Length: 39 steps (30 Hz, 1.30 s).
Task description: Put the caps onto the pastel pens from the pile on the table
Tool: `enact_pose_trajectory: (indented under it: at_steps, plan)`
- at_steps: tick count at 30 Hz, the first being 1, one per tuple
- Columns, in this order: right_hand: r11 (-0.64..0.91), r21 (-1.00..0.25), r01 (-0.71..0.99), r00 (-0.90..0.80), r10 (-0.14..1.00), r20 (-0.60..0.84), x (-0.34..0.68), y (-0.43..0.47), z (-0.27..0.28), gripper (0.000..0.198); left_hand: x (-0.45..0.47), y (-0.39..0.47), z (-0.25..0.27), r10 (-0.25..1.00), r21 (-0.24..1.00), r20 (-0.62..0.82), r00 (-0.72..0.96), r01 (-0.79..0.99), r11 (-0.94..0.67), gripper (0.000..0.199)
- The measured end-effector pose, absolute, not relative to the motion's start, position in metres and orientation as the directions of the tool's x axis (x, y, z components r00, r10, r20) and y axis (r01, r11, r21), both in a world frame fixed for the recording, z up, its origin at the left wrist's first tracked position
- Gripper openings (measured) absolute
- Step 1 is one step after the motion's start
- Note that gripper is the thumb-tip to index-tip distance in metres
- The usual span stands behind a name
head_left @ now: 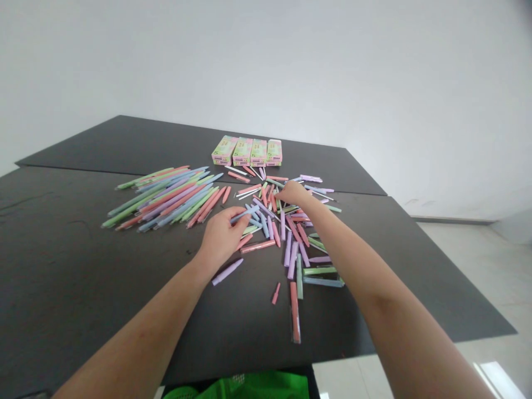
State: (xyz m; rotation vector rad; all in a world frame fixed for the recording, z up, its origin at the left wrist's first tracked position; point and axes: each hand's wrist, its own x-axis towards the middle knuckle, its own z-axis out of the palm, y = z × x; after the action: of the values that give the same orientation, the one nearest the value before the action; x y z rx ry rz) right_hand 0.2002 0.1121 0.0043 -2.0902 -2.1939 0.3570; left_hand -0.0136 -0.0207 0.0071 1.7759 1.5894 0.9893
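My left hand (221, 231) is closed in a pinch around a light blue pen barrel (246, 213), held just above the near left side of a loose pile of pen parts. Over the middle of that pile is my right hand (294, 193), its fingers bent down and together among the pieces. What those fingertips hold, if anything, is hidden. Around the hands lie purple barrels (292, 259), coral pieces (257, 246), white refills (248, 192) and green and blue parts. A single purple barrel (228, 272) rests near my left wrist.
To the left a large heap of long pastel pens (170, 197) is spread on the black table (66, 249). Several small pink-and-green boxes (242, 151) stand in a row behind the pile. A coral barrel (295, 313) and a short coral piece (276, 293) lie close to the front edge.
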Motion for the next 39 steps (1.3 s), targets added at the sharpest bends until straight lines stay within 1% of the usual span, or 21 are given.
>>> enact_pose_trajectory:
  at_steps: [3,4,5,6,7,8,9,10,11,12,13,15,17,20,23,26,30,34,37,39]
  plan:
    - [0.028,-0.261,0.965,-0.051,0.995,-0.080,0.201,0.109,0.006,0.027,-0.014,-0.020,0.005,0.989,0.806,0.149,0.025,0.576,-0.135,0.031]
    - [0.022,-0.298,0.954,-0.046,0.996,-0.075,0.202,0.106,0.007,0.025,-0.014,-0.020,0.004,0.988,0.806,0.150,0.025,0.576,-0.137,0.031]
    - [0.008,-0.368,0.930,-0.036,0.997,-0.071,0.204,0.103,0.009,0.024,-0.014,-0.019,0.004,0.988,0.806,0.154,0.027,0.575,-0.142,0.032]
    - [-0.012,-0.475,0.880,-0.024,0.997,-0.071,0.206,0.098,0.011,0.023,-0.014,-0.019,0.003,0.987,0.805,0.160,0.032,0.574,-0.149,0.032]
    - [-0.033,-0.611,0.791,-0.016,0.997,-0.075,0.209,0.094,0.013,0.023,-0.014,-0.019,0.002,0.986,0.805,0.163,0.037,0.572,-0.155,0.033]
    - [-0.050,-0.753,0.656,-0.017,0.997,-0.081,0.212,0.088,0.016,0.022,-0.014,-0.019,0.001,0.985,0.807,0.165,0.041,0.568,-0.159,0.033]
    - [-0.062,-0.869,0.490,-0.026,0.996,-0.086,0.215,0.082,0.019,0.020,-0.013,-0.019,0.000,0.985,0.810,0.167,0.047,0.563,-0.164,0.034]
    - [-0.069,-0.943,0.326,-0.045,0.995,-0.088,0.218,0.074,0.022,0.018,-0.013,-0.019,-0.001,0.984,0.813,0.168,0.056,0.557,-0.171,0.034]
    - [-0.075,-0.981,0.178,-0.068,0.994,-0.088,0.221,0.067,0.026,0.016,-0.013,-0.019,-0.002,0.983,0.817,0.168,0.068,0.548,-0.178,0.034]
    - [-0.085,-0.994,0.067,-0.087,0.992,-0.091,0.223,0.058,0.029,0.015,-0.012,-0.019,-0.003,0.983,0.825,0.165,0.084,0.534,-0.185,0.033]
    - [-0.106,-0.994,-0.009,-0.106,0.989,-0.105,0.225,0.049,0.033,0.014,-0.011,-0.020,-0.004,0.982,0.840,0.160,0.103,0.509,-0.190,0.033]
    - [-0.164,-0.980,-0.115,-0.143,0.979,-0.147,0.225,0.031,0.038,0.014,-0.009,-0.021,-0.005,0.979,0.874,0.145,0.143,0.445,-0.195,0.032]
    - [-0.239,-0.955,-0.174,-0.171,0.963,-0.209,0.223,0.014,0.041,0.014,-0.006,-0.022,-0.005,0.974,0.892,0.138,0.182,0.405,-0.202,0.030]
    - [-0.346,-0.899,-0.270,-0.204,0.933,-0.297,0.216,-0.005,0.037,0.016,-0.002,-0.025,-0.004,0.962,0.876,0.141,0.234,0.423,-0.231,0.026]
    - [-0.381,-0.854,-0.356,-0.249,0.919,-0.306,0.210,-0.014,0.030,0.015,0.001,-0.028,-0.003,0.949,0.867,0.150,0.279,0.425,-0.262,0.026]
    - [-0.364,-0.850,-0.380,-0.264,0.924,-0.278,0.209,-0.017,0.024,0.014,0.001,-0.029,-0.002,0.942,0.852,0.158,0.295,0.441,-0.282,0.028]
    - [-0.363,-0.864,-0.349,-0.251,0.924,-0.287,0.210,-0.019,0.019,0.010,0.000,-0.029,0.000,0.942,0.832,0.163,0.294,0.471,-0.292,0.029]
    - [-0.353,-0.878,-0.322,-0.275,0.923,-0.270,0.211,-0.023,0.017,0.013,0.000,-0.030,0.001,0.934,0.822,0.171,0.313,0.477,-0.311,0.029]
    - [-0.318,-0.888,-0.332,-0.253,0.937,-0.241,0.214,-0.024,0.018,0.015,0.000,-0.030,0.001,0.937,0.809,0.166,0.309,0.500,-0.308,0.030]
    - [-0.271,-0.892,-0.363,-0.196,0.958,-0.211,0.221,-0.022,0.022,0.014,0.000,-0.030,0.000,0.946,0.796,0.157,0.285,0.530,-0.292,0.031]
